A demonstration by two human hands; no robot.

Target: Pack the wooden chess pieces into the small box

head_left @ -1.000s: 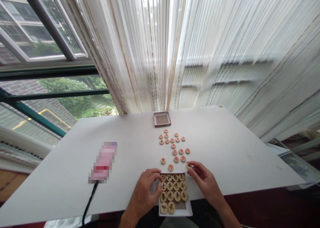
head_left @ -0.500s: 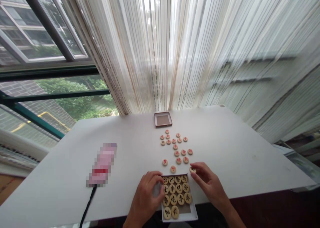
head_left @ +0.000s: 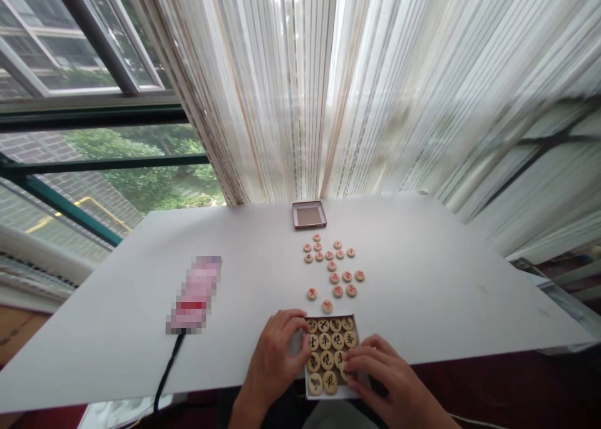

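Observation:
A shallow box [head_left: 328, 396] at the table's near edge holds rows of round Chinese chess pieces with black characters. My left hand [head_left: 280, 347] grips the left side of this box, thumb and fingers closed over its wall. Above the box's lower right part is my right hand [head_left: 375, 369], its fingertips pinching a Chinese chess piece [head_left: 345, 372] that they partly cover. Beyond the box, mostly red-marked Chinese chess pieces [head_left: 334, 278] lie scattered on the table.
An open box lid [head_left: 309, 215] rests at the back of the white table [head_left: 422, 279]. On the left lies a pixelated pink object [head_left: 196, 294] with a black cable [head_left: 168, 372]. Sheer curtains [head_left: 310, 103] hang behind, beside a window.
My right hand has carried the chess piece from beyond the box's upper right corner down to its lower right part. My left hand stays on the box. The view has shifted slightly.

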